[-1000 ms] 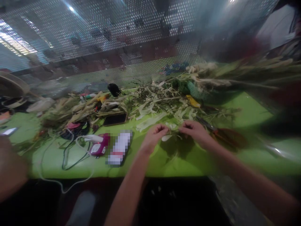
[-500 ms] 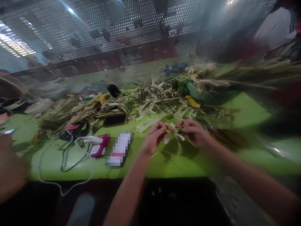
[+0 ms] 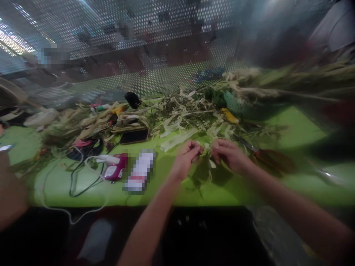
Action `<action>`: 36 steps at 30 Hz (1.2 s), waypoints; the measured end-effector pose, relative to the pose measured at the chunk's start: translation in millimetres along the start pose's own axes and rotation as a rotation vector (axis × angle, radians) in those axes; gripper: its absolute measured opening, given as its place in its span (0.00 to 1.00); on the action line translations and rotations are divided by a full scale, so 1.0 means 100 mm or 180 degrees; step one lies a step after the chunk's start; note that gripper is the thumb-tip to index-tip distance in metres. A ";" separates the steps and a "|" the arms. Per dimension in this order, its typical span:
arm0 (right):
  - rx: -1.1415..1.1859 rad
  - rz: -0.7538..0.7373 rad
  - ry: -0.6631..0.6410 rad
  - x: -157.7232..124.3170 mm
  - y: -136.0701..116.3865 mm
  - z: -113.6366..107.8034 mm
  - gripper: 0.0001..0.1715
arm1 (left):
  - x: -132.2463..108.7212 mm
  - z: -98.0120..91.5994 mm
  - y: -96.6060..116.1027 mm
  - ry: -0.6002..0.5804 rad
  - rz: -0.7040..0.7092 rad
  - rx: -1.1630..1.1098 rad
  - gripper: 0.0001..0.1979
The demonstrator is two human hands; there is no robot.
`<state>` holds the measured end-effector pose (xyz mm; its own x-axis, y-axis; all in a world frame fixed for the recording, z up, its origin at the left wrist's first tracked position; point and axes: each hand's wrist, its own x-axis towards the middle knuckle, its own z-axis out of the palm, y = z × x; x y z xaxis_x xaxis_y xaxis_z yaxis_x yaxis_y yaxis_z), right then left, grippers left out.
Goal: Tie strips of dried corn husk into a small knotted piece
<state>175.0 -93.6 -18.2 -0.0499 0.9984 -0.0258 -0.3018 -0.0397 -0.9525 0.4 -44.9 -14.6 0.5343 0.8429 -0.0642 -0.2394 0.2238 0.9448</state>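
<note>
My left hand (image 3: 186,158) is pinched closed, fingertips at the left side of a small pale green and white plant sprig (image 3: 206,149). From the other side, the closed fingers of my right hand (image 3: 229,155) grip the same sprig. Thin strands hang from it over the green tabletop (image 3: 177,197). Which stem lies between which fingertips is too small to make out. Just beyond my hands lie pale, husk-like leaf strips (image 3: 179,139). Scissors with reddish handles (image 3: 273,160) rest to the right, partly behind my right forearm.
A phone with a lit screen (image 3: 140,170), a magenta power adapter (image 3: 115,168) with cables, and a dark phone (image 3: 134,136) lie left. Dried stems (image 3: 188,105) are heaped at the back, beside a green basket (image 3: 235,105). Another person's arm (image 3: 12,184) is at far left.
My fingers have shifted slightly around the sprig, my right fingers curling in more tightly. The camera view has tilted a little; the things on the table have stayed put.
</note>
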 end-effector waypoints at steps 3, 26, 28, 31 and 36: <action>-0.0124 0.0025 0.0115 0.00 0.00 -0.02 0.15 | -0.01 -0.01 0.01 -0.0022 0.0066 0.0303 0.08; -0.0383 -0.0340 0.0230 -0.02 0.01 -0.02 0.15 | 0.08 -0.01 -0.12 0.0031 -0.0179 0.0302 0.15; -0.0372 -0.0348 0.0175 -0.03 0.00 -0.02 0.14 | 0.09 -0.02 -0.14 0.0038 -0.0235 0.0141 0.16; -0.0403 -0.0361 0.0253 -0.03 -0.01 -0.03 0.12 | 0.09 -0.05 -0.15 0.0133 -0.0210 0.0202 0.14; -0.0613 -0.0369 0.0607 -0.02 -0.01 -0.06 0.15 | 0.05 -0.04 -0.10 0.0233 -0.0220 0.0385 0.11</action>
<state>181.2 -94.9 -18.9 0.1598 0.9860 0.0475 -0.1078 0.0652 -0.9920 1.7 -40.8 -25.4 0.4845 0.8619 -0.1495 -0.1025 0.2257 0.9688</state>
